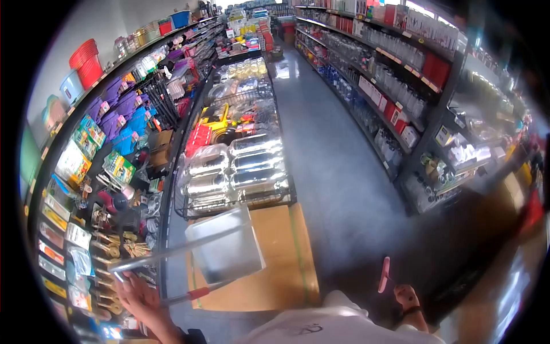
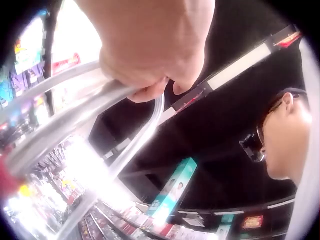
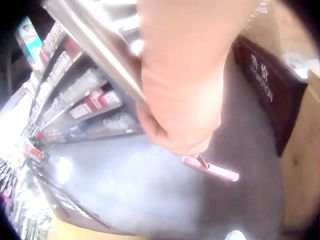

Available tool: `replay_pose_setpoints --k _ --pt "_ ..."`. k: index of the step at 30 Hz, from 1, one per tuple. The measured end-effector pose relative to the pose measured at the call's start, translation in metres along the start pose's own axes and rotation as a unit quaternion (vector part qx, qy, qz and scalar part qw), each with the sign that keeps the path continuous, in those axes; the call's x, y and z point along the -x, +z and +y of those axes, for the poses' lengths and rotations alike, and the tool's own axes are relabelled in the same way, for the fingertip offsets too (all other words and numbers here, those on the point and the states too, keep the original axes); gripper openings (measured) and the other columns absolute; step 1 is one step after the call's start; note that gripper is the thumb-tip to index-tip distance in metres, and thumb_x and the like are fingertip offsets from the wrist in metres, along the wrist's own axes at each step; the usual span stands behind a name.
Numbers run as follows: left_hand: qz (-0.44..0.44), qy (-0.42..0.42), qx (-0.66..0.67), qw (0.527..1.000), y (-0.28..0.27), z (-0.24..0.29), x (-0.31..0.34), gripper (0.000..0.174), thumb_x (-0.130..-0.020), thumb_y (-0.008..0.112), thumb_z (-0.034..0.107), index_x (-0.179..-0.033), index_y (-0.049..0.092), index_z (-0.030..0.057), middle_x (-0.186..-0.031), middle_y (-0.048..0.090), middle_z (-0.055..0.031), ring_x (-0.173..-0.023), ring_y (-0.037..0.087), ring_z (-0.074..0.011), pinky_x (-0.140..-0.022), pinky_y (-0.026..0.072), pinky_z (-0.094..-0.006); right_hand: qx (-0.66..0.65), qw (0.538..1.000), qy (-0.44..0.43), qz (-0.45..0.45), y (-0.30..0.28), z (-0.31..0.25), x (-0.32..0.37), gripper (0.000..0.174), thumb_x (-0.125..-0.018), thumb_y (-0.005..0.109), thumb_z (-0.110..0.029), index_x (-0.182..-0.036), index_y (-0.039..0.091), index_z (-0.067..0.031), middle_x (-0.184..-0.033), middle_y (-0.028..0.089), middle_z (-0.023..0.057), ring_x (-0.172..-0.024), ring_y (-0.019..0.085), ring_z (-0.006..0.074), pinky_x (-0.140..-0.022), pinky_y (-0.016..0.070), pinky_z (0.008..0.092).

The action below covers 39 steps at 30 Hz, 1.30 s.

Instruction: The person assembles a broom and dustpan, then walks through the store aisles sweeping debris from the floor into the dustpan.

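Note:
My left hand (image 1: 140, 301) holds a piece made of clear tubular bars (image 1: 172, 252), low on the left in the head view. Close up, its fingers curl round a clear tube (image 2: 75, 120), and one bar has a red end (image 2: 6, 175). Beyond the bars in the head view is a pale rectangular panel (image 1: 226, 246) over brown cardboard (image 1: 286, 258). At the lower right, my right hand (image 1: 407, 295) grips a silvery pole (image 3: 100, 50) with a pink T-shaped head (image 3: 215, 171). The pink head hangs over the grey floor. The palm side of the grip is hidden.
A low wire-edged display (image 1: 232, 166) of shiny packages runs ahead along the aisle. Packed shelves (image 1: 109, 172) line the left side and glassware shelves (image 1: 395, 74) the right. Grey floor (image 1: 338, 172) lies between. A dark promotion box (image 3: 265, 90) stands near my right hand.

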<state>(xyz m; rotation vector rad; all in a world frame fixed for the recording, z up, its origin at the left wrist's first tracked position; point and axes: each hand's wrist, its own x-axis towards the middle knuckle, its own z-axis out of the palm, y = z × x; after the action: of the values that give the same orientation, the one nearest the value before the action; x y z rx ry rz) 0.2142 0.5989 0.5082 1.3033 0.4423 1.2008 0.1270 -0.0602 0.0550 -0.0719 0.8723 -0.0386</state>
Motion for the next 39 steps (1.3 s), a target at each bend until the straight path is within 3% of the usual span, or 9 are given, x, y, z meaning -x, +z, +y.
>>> replay_pose_setpoints --k 6,10,13,16,20,24,35,36,39 --pt "-0.016 0.006 0.009 1.0 0.083 -0.018 0.086 0.038 -0.089 0.049 0.031 -0.115 0.047 0.003 -0.062 0.035 0.0058 -0.041 0.023 0.0002 -0.034 0.0129 -0.0161 0.122 0.98 0.159 -0.015 0.0 -0.14 -0.115 0.011 -0.082 0.046 -0.007 -0.081 0.054 -0.0002 -0.078 0.051 0.0114 -0.08 0.053 0.0186 -0.067 0.0483 0.0262" --pt "0.019 -0.002 -0.009 1.0 0.165 -0.028 0.145 0.037 -0.09 0.049 0.033 -0.113 0.048 0.0043 -0.06 0.03 0.0061 -0.041 0.021 -0.0009 -0.035 0.0116 -0.0175 0.051 0.983 0.01 0.178 0.183 -0.117 -0.05 0.011 -0.083 0.041 -0.006 -0.078 0.043 0.0039 -0.064 0.047 0.0089 -0.045 0.046 0.0128 -0.042 0.0435 0.0182" --pt "0.033 0.041 -0.004 0.999 0.231 -0.051 0.162 0.032 -0.089 0.053 0.032 -0.107 0.05 0.0057 -0.059 0.028 0.0074 -0.042 0.02 -0.0001 -0.035 0.0118 -0.0175 -0.044 0.968 0.213 0.121 0.139 -0.201 -0.13 0.013 -0.083 0.04 -0.008 -0.078 0.043 0.0037 -0.063 0.046 0.0084 -0.043 0.044 0.0118 -0.04 0.043 0.0176" --pt "-0.028 0.003 -0.038 0.999 0.298 -0.043 0.183 0.027 -0.089 0.053 0.033 -0.096 0.05 0.0074 -0.057 0.026 0.0078 -0.043 0.021 0.0003 -0.036 0.0116 -0.0172 0.24 0.943 0.218 0.071 0.063 -0.262 -0.22 0.012 -0.084 0.04 -0.008 -0.079 0.045 0.0009 -0.059 0.046 0.008 -0.042 0.044 0.0113 -0.039 0.0427 0.0192" --pt "-0.043 -0.004 0.005 0.999 0.365 -0.051 0.203 0.022 -0.09 0.052 0.03 -0.092 0.049 0.0085 -0.056 0.026 0.0076 -0.043 0.021 0.0002 -0.035 0.012 -0.0176 0.183 0.936 0.24 0.181 0.163 -0.283 -0.22 0.014 -0.086 0.037 -0.01 -0.085 0.048 -0.0005 -0.056 0.045 0.0068 -0.042 0.045 0.0118 -0.037 0.0416 0.0205" --pt "-0.04 -0.023 0.02 0.999 0.418 -0.081 0.203 0.019 -0.091 0.05 0.028 -0.085 0.046 0.01 -0.054 0.025 0.0076 -0.04 0.02 -0.0002 -0.032 0.0125 -0.018 0.458 0.881 0.119 0.01 0.219 -0.29 -0.259 0.013 -0.087 0.04 -0.009 -0.089 0.051 -0.0018 -0.06 0.045 0.0046 -0.048 0.047 0.0121 -0.041 0.0409 0.0218" --pt "-0.144 -0.22 0.129 0.956 0.647 -0.308 0.14 0.041 -0.085 0.056 0.036 -0.111 0.047 0.0059 -0.062 0.043 0.0043 -0.043 0.031 -0.0027 -0.035 0.0218 -0.0162 0.368 0.92 0.061 0.116 0.427 -0.306 -0.432 0.007 -0.083 0.05 -0.008 -0.087 0.054 -0.0029 -0.066 0.051 0.0052 -0.057 0.053 0.0146 -0.048 0.0442 0.0256" --pt "-0.245 -0.362 0.258 0.862 0.657 -0.373 0.114 0.041 -0.085 0.056 0.036 -0.111 0.047 0.0055 -0.063 0.044 0.0035 -0.043 0.033 -0.003 -0.035 0.024 -0.0172 0.401 0.907 0.045 0.124 0.448 -0.302 -0.444 0.008 -0.082 0.051 -0.008 -0.087 0.054 -0.0026 -0.066 0.052 0.0052 -0.056 0.053 0.0148 -0.048 0.0442 0.0259" --pt "-0.202 -0.277 -0.023 0.939 0.752 -0.401 0.117 0.034 -0.085 0.057 0.032 -0.104 0.049 0.0045 -0.062 0.044 0.0029 -0.047 0.04 -0.005 -0.038 0.0316 -0.0203 0.545 0.826 0.001 0.142 0.506 -0.295 -0.482 0.009 -0.081 0.052 -0.009 -0.085 0.055 -0.0016 -0.064 0.052 0.0054 -0.055 0.053 0.0154 -0.047 0.0443 0.0266"
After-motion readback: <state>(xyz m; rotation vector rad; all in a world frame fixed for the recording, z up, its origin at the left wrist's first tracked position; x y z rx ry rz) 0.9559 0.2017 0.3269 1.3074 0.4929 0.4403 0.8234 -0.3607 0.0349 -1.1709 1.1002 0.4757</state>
